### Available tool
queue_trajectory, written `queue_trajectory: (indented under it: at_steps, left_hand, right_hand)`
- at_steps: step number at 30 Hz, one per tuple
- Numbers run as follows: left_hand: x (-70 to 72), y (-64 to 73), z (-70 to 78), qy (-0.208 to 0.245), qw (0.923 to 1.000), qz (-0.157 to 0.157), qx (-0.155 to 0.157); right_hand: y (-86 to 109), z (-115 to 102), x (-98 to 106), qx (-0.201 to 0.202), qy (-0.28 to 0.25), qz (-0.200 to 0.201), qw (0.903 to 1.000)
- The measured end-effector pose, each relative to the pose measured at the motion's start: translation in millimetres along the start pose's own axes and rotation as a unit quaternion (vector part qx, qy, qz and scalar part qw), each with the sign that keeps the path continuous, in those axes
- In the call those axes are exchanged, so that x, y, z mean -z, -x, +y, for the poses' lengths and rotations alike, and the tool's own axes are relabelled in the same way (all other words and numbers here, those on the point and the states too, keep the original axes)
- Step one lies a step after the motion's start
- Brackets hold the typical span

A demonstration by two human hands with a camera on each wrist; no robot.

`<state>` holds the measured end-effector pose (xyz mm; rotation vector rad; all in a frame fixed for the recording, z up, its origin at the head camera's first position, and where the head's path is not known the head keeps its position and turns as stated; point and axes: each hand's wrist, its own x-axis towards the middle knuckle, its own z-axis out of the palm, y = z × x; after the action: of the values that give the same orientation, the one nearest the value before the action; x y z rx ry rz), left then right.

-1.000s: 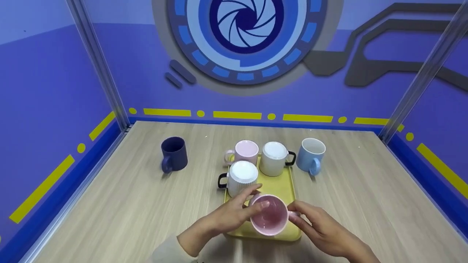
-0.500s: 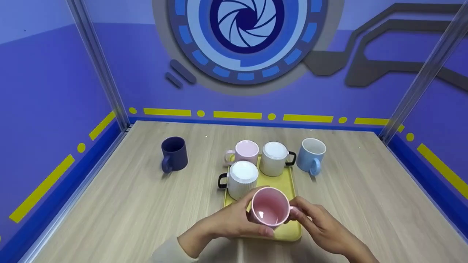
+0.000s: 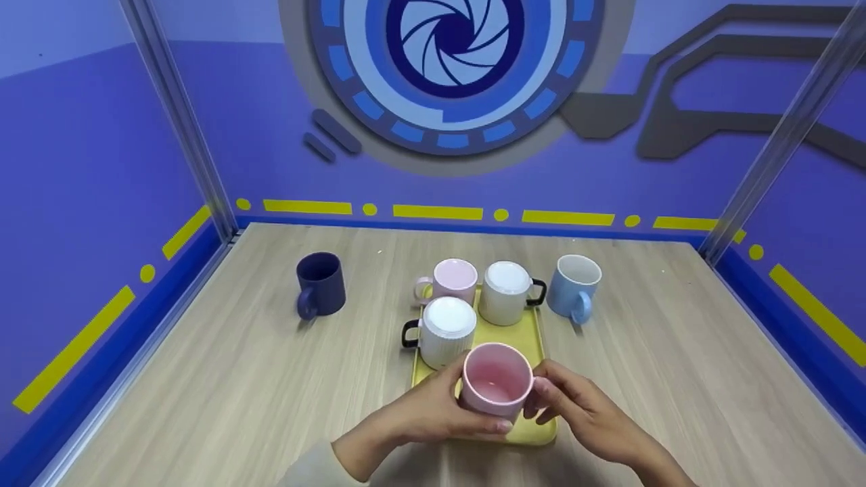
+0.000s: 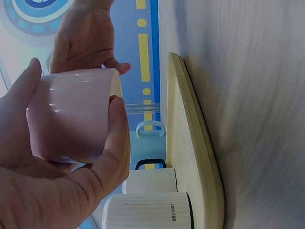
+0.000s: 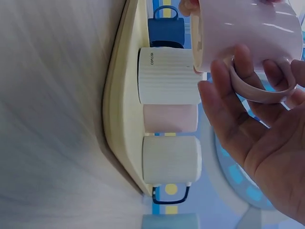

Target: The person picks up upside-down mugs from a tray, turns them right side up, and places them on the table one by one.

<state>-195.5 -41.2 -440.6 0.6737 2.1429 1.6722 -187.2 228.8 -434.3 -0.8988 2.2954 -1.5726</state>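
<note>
A pink mug (image 3: 497,379) is held above the near part of the yellow tray (image 3: 541,433), its mouth facing up toward the head camera. My left hand (image 3: 433,409) grips the mug's body from the left, and in the left wrist view a fingertip reaches its base. On the other side, my right hand (image 3: 588,412) holds the handle (image 5: 259,93), with fingers in and around the loop. On the tray stand a ribbed white mug (image 3: 446,335) with a black handle, a second white mug (image 3: 504,297) and a pale pink mug (image 3: 455,281).
A dark blue mug (image 3: 321,284) stands on the wooden table (image 3: 270,379) at the far left. Just right of the tray is a light blue mug (image 3: 574,287). Decorated blue panels (image 3: 433,182) enclose the table at the back and sides.
The left thumb has moved from inside the mug's mouth to the outside of its near side. The mug has risen slightly in view and tilted more upright. The right hand stays at the handle.
</note>
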Motion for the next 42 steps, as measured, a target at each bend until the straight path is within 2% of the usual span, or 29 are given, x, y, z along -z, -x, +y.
queue_trajectory:
  at_steps: [4,11,14,27,35,39,42]
  left_hand:
    - [0.0,-0.6,0.8,-0.003,0.9999,0.005,0.011]
    - [-0.8,-1.7,1.2,-0.001,0.9996,0.009,0.027]
    - [-1.2,-1.9,0.9,-0.007,0.9997,0.012,0.022]
    - [-1.4,-2.1,-0.8,-0.069,0.9975,0.007,0.015]
    - [1.4,-0.9,-0.7,-0.1,0.9949,0.008,0.009]
    - [5.9,2.3,-2.6,-0.136,0.9906,0.015,0.013]
    - [10.8,4.6,-5.1,-0.185,0.9822,0.027,0.014]
  right_hand:
    - [-2.4,0,0,-0.045,-0.044,-0.009,0.998]
    - [-5.5,3,-4,-0.021,-0.093,-0.018,0.9952]
    - [-5.9,4,-7,-0.016,-0.106,-0.009,0.9942]
    - [-5.7,0,-11,-0.049,-0.103,0.045,0.9925]
    - [-4.4,-1,-11,-0.056,-0.121,0.053,0.9896]
    - [-3.4,0,-11,-0.064,-0.121,0.057,0.9889]
    - [-2.4,0,-9,-0.07,-0.125,0.057,0.9881]
